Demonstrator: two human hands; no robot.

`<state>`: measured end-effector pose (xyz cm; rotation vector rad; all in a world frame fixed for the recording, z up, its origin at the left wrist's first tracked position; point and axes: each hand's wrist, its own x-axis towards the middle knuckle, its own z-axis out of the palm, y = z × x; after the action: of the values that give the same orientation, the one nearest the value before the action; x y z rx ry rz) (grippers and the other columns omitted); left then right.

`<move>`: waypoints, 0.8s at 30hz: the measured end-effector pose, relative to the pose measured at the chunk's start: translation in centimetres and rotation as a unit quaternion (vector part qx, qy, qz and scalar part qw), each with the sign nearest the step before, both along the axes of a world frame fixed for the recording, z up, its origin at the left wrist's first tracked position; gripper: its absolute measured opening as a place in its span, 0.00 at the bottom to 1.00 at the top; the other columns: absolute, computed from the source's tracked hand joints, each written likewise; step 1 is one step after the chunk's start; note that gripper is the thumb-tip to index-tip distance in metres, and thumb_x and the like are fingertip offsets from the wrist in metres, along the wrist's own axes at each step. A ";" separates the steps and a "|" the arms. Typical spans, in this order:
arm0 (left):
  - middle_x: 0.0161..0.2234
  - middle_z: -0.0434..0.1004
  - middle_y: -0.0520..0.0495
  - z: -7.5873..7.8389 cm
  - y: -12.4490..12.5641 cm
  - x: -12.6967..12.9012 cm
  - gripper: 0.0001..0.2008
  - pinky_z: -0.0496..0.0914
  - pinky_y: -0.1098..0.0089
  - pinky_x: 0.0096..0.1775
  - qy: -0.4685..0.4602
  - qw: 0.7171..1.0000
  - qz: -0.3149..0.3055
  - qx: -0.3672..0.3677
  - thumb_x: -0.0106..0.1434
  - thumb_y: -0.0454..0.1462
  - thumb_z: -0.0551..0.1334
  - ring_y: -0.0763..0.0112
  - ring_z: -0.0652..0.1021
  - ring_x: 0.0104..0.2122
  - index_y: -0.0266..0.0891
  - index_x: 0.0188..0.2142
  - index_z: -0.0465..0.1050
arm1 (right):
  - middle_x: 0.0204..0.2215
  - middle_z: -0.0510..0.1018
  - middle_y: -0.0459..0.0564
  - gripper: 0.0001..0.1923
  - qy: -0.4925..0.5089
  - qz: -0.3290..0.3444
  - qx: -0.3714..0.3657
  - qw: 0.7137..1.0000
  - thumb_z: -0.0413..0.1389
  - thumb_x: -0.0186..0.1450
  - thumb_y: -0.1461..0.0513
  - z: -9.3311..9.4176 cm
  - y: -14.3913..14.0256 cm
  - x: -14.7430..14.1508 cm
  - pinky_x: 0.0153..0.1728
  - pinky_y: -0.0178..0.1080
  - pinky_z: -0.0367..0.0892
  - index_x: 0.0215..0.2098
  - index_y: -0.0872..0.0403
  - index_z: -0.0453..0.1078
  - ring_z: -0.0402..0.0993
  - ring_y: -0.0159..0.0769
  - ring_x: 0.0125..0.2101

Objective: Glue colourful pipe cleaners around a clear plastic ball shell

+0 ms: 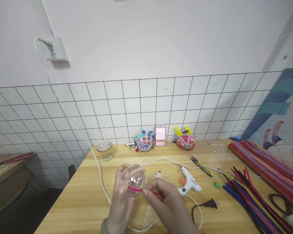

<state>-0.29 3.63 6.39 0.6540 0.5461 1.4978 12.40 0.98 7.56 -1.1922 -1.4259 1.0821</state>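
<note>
My left hand [121, 191] is wrapped around a clear plastic ball [134, 174], holding it above the wooden table. A pink pipe cleaner [136, 189] lies across the front of the ball. Its left part runs near my left thumb. My right hand [164, 198] pinches the pipe cleaner at the ball's right side, and more of it shows behind the fingers. Just right of my right hand lies a white glue gun [188, 182] with an orange trigger. A white nozzle-tipped tool [159, 174] stands out behind my right hand, partly hidden.
Yellow-green snips [201, 166] lie behind the glue gun. Bundles of pipe cleaners [249, 201] cover the right side. Two decorated balls [185, 141] and a glass jar [104, 151] stand at the back. White cords [100, 172] and a black plug [211, 203] cross the table [75, 195].
</note>
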 end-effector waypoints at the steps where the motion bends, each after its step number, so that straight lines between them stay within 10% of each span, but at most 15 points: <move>1: 0.43 0.78 0.45 0.0 0.0 0.0 0.22 0.70 0.61 0.44 -0.003 1.000 0.000 0.000 0.50 0.43 0.68 0.58 0.78 0.43 0.47 0.43 0.63 | 0.17 0.56 0.38 0.13 0.008 0.003 -0.005 1.000 0.55 0.60 0.55 0.1 0.0 0.0 0.21 0.32 0.46 0.23 0.54 0.64 0.50 0.27 0.20; 11: 0.41 0.80 0.44 -0.3 -0.2 0.2 0.20 0.71 0.61 0.41 -0.032 0.999 0.005 -0.026 0.52 0.44 0.67 0.58 0.79 0.41 0.45 0.43 0.65 | 0.14 0.56 0.33 0.17 0.138 -0.012 -0.052 0.989 0.63 0.52 0.55 0.1 0.5 -0.5 0.19 0.29 0.45 0.22 0.51 0.57 0.49 0.24 0.17; 17: 0.40 0.81 0.43 -0.2 0.1 0.5 0.20 0.71 0.60 0.41 -0.054 0.997 -0.010 -0.060 0.52 0.44 0.67 0.58 0.79 0.39 0.45 0.43 0.67 | 0.14 0.58 0.30 0.23 0.169 -0.006 -0.067 0.983 0.64 0.50 0.60 -0.4 1.2 -0.3 0.19 0.29 0.49 0.40 0.53 0.62 0.52 0.24 0.16; 21: 0.45 0.78 0.41 -0.2 0.0 1.0 0.17 0.69 0.57 0.46 -0.047 0.996 -0.021 -0.071 0.57 0.48 0.62 0.56 0.77 0.45 0.43 0.44 0.70 | 0.30 0.76 0.44 0.33 0.187 0.063 -0.064 0.978 0.63 0.54 0.60 -0.8 1.6 0.3 0.31 0.34 0.65 0.56 0.55 0.61 0.73 0.32 0.31; 24: 0.48 0.76 0.42 -0.6 0.1 1.1 0.18 0.66 0.55 0.50 -0.008 0.999 -0.021 -0.049 0.59 0.50 0.59 0.53 0.73 0.51 0.43 0.44 0.72 | 0.51 0.74 0.52 0.32 0.166 0.099 -0.040 0.980 0.60 0.59 0.58 -1.0 1.7 0.7 0.48 0.39 0.65 0.61 0.53 0.59 0.69 0.39 0.51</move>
<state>0.78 3.71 5.83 0.5738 0.5875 1.4266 13.07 2.70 6.56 -0.8844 -1.2655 1.4164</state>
